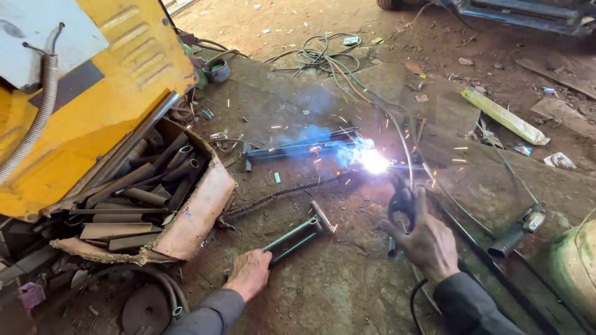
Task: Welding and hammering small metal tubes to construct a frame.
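My right hand (pixel 428 239) grips a black welding electrode holder (pixel 402 201) whose tip meets a bright white arc (pixel 374 161) with sparks and blue smoke. The arc burns at the right end of a dark metal frame piece (pixel 298 149) lying on the dirt floor. My left hand (pixel 249 273) rests on the ground, closed around the near end of a green-grey metal bar assembly (pixel 297 236). A rusty chain (pixel 279 193) lies between the bar and the frame piece.
A torn cardboard box (pixel 192 217) of steel pipe offcuts sits at the left beside a yellow machine (pixel 93 80). Cables (pixel 323 59) coil at the back. An angle grinder (pixel 518 229) lies at the right, with long steel strips (pixel 496 267) and a yellow packet (pixel 503 116).
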